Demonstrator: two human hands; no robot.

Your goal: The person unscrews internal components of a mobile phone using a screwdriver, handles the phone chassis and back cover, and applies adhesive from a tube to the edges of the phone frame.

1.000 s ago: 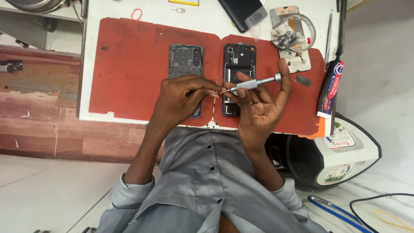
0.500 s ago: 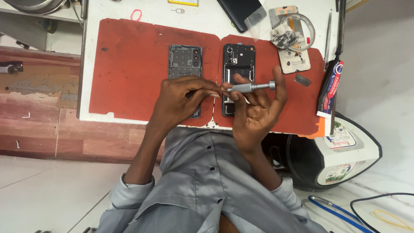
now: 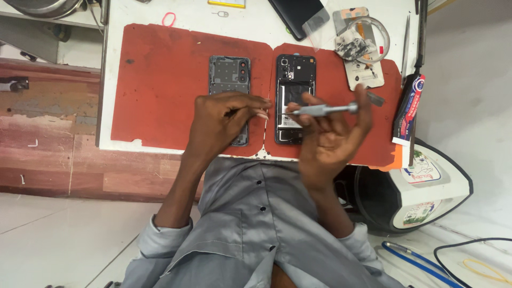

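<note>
From the head view, the slim grey metal screwdriver [image 3: 324,110] lies crosswise, tip pointing left, above the opened black phone [image 3: 295,99] on the red rubber mat [image 3: 160,85]. The right hand [image 3: 328,138] grips it; the left hand [image 3: 221,125], fingers pinched together, rests left of that phone.

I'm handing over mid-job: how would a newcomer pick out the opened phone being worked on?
Find the red work mat on the white bench. Two phone parts lie side by side near its middle; the opened phone is the right-hand one, under the screwdriver in the right hand. Unlike the grey back cover beside it, it is black with innards exposed.
</note>
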